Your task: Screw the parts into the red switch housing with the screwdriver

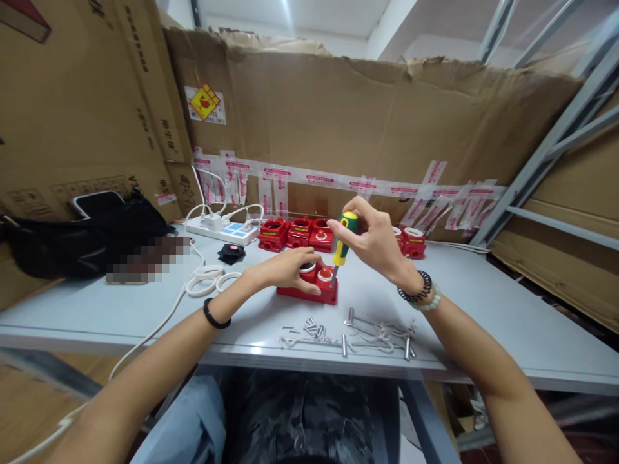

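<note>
near: loose screws (314, 330), unfitted | centre: red box (305, 294), clasped by left hand (291, 267) | right hand (373, 233) gripping screwdriver (340, 251), tip at box's right end; screw work apparently under way, completion unclear | far: red housings (299, 233), standing apart

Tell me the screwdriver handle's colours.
The screwdriver handle is green and yellow, best seen in the head view.

One screwdriver (339, 252) counted over one red housing (302, 294); behind the housing, three red units (298, 233), at least two more (414, 246) behind right; one power strip (235, 231), one black module (231, 253) behind left; metal cylinders (344, 345) in front, at least three; screws (315, 330) too heaped to be counted
</note>
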`<state>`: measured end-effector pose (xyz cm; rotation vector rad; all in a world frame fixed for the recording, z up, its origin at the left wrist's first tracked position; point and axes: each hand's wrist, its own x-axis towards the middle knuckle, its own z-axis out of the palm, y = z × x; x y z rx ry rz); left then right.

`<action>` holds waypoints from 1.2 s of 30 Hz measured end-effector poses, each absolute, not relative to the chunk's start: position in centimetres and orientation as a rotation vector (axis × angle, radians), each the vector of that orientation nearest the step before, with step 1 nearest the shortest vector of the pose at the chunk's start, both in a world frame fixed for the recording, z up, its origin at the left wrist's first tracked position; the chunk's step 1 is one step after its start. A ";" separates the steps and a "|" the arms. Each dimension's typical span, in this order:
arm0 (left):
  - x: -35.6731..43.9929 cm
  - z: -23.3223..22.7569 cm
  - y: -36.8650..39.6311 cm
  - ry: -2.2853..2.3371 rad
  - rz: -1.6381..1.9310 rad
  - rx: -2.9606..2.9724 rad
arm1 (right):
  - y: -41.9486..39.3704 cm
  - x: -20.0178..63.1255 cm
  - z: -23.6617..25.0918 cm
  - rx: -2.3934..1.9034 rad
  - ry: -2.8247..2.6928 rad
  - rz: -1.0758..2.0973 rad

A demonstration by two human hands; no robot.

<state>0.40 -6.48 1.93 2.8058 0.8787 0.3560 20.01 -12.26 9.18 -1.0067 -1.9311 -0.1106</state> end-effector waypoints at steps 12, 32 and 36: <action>0.5 2.0 -6.4 0.839 0.380 2.818 | -12.8 20.5 10.3 -0.803 -2.182 0.389; 0.5 2.1 -6.5 0.812 0.393 2.822 | -13.1 22.0 11.3 -0.779 -2.277 0.588; 0.4 1.8 -6.4 0.828 0.410 2.810 | -13.5 20.9 10.0 -0.956 -2.075 0.326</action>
